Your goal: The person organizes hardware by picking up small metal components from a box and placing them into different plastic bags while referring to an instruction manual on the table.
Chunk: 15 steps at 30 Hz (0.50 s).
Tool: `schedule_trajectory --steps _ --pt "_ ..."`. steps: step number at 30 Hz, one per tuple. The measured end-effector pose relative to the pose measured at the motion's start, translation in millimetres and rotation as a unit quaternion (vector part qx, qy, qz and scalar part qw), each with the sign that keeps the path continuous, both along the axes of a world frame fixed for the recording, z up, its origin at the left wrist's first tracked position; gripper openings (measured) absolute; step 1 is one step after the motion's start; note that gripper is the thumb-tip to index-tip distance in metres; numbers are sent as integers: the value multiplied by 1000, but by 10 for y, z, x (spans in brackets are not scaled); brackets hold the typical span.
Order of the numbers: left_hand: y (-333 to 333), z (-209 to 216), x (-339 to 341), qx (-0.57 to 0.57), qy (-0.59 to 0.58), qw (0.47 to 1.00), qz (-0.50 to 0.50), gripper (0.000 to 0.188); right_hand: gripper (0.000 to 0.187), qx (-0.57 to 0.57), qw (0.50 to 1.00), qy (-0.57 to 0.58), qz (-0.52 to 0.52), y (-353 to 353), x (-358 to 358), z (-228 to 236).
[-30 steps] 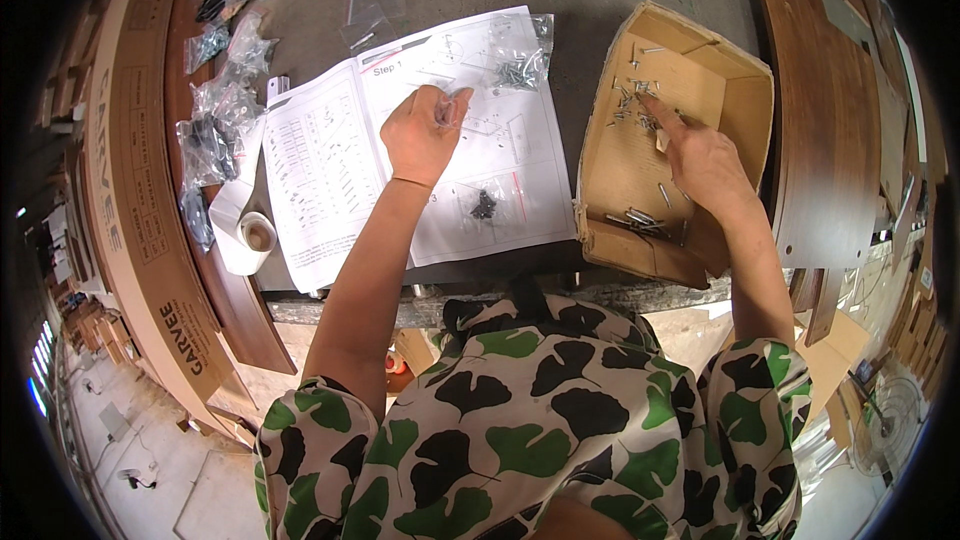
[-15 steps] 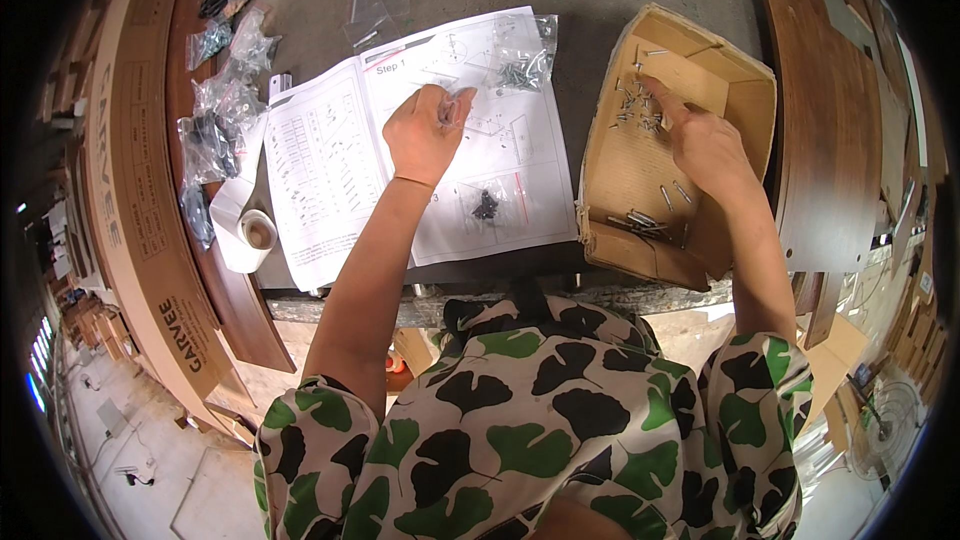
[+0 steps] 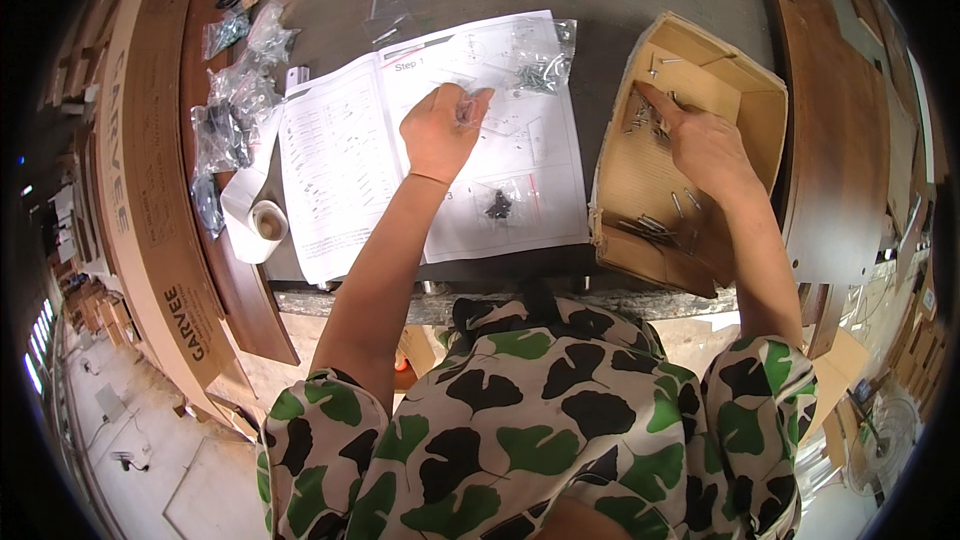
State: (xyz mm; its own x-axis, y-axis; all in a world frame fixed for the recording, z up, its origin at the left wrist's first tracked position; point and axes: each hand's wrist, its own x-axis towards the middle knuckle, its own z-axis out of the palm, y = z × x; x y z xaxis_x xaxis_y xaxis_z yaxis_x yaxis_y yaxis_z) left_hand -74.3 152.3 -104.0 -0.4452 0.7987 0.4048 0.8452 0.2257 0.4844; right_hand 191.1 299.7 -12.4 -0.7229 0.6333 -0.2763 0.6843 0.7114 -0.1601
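My left hand (image 3: 437, 137) is closed around a small clear plastic bag (image 3: 466, 112), held above the open instruction sheet (image 3: 335, 165); whatever the bag contains is hard to make out. Inside a cardboard box (image 3: 622, 175) on the right, my right hand (image 3: 705, 145) reaches with its index finger stretched over a cluster of metal screws (image 3: 643, 120). Its other fingers are partly hidden beneath the hand. Longer metal pins (image 3: 650, 228) lie in the near end of the box. On the sheet rest a bag of greenish screws (image 3: 537, 75) and a bag of small black parts (image 3: 498, 205).
Several hardware bags (image 3: 240, 90) line the table's left side, near a white tape roll (image 3: 268, 221). A flat clear bag (image 3: 398, 0) lies beyond the sheet. Brown boards (image 3: 835, 160) stand right of the box; a long carton (image 3: 150, 190) is far left.
The whole view has shifted slightly. My right index finger has moved a little across the screws in the box. My left hand keeps its hold on the clear bag.
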Motion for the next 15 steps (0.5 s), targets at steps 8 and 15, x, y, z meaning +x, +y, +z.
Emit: schedule_trajectory --steps 8,15 --pt "1 12 -8 9 9 1000 -12 35 57 -39 999 1 -38 -64 58 94" --pt "-19 -11 -5 6 19 1000 -5 34 25 -126 931 319 -122 -141 305 343"
